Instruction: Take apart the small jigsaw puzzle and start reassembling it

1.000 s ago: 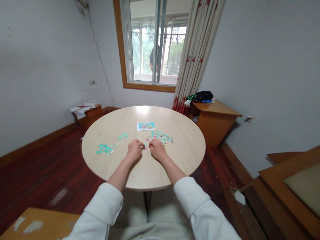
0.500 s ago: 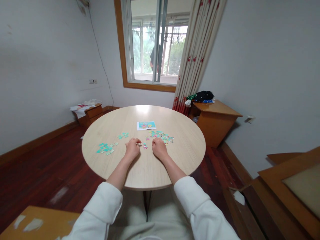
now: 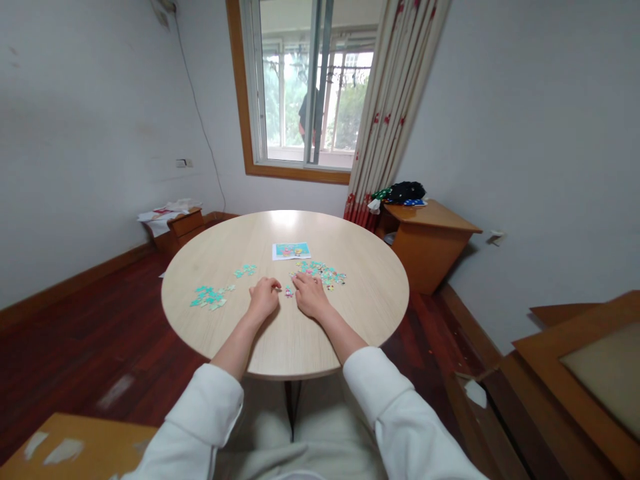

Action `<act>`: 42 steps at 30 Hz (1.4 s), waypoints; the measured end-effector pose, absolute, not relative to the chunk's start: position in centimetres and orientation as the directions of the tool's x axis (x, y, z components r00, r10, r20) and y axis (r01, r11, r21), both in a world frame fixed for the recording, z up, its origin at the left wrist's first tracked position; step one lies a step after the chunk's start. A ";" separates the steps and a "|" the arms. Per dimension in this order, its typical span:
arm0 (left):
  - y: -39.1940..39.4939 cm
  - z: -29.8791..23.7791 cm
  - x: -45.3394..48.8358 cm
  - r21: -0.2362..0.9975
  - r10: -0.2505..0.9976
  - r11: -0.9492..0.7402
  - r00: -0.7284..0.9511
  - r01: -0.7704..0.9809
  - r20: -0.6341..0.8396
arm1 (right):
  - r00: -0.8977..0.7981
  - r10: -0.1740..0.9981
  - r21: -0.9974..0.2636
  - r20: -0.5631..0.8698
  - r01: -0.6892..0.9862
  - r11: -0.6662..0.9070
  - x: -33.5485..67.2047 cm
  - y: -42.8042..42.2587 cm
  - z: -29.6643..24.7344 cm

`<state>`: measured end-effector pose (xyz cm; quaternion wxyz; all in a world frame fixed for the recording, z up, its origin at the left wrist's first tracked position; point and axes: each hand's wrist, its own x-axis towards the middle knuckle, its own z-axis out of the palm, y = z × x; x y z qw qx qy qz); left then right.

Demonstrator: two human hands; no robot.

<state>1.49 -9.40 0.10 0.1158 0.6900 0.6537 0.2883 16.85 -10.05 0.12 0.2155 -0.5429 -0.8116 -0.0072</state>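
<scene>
On the round table, a small joined bit of jigsaw puzzle (image 3: 289,292) with pink and teal print lies between my hands. To its left rests my left hand (image 3: 265,297), fingers curled in; whatever they may hold is hidden. My right hand (image 3: 311,295) is on the other side, its fingertips down on a puzzle piece at the near left edge of a loose pile of mixed puzzle pieces (image 3: 328,273). Beyond both hands lies a printed picture sheet (image 3: 291,251) with cartoon figures on teal.
Teal puzzle pieces (image 3: 210,297) are heaped at the left of the pale round table (image 3: 225,343), with a smaller teal group (image 3: 245,270) nearer the middle. A wooden cabinet (image 3: 430,247) with cloths stands behind right. A person (image 3: 311,117) is beyond the window.
My right hand has moved slightly left, and its fingers have reached out from a curl onto a piece by the pile. The left hand stays about where it was.
</scene>
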 end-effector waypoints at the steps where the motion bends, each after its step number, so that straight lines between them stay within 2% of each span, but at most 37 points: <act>1: -9.4 0.1 1.5 0.537 0.969 -0.120 -0.020 0.835 0.247 | -0.317 0.883 -0.216 0.346 0.889 0.404 16.8 -10.1 0.1; 8: -9.4 0.2 1.5 0.541 0.975 -0.109 -0.017 0.834 0.222 | -0.159 0.917 -0.213 0.366 0.945 0.249 16.9 -10.5 0.5; 18: -9.3 -0.1 1.5 0.537 0.976 -0.110 -0.012 0.837 0.219 | -0.150 0.930 -0.215 0.336 0.949 0.231 16.9 -10.3 0.4; 23: -9.3 0.1 1.5 0.532 0.979 -0.098 -0.014 0.841 0.202 | -0.110 0.901 -0.255 0.419 0.938 0.233 16.9 -10.4 0.4; 27: -9.4 0.2 1.5 0.531 0.980 -0.095 -0.015 0.842 0.199 | -0.023 0.901 -0.351 0.433 0.916 0.192 17.1 -9.9 0.1; 33: -9.3 0.0 1.5 0.535 0.981 -0.096 -0.013 0.840 0.196 | 0.256 0.912 -0.633 0.320 0.775 0.004 18.4 -8.5 -0.6; 36: -9.3 0.0 1.5 0.532 0.980 -0.098 -0.012 0.841 0.200 | 0.202 0.919 -0.620 0.338 0.783 0.056 18.4 -8.5 -0.5; 42: -9.4 0.1 1.5 0.532 0.982 -0.094 -0.009 0.841 0.187 | -0.070 0.948 -0.403 0.309 0.894 0.197 17.5 -9.3 -0.2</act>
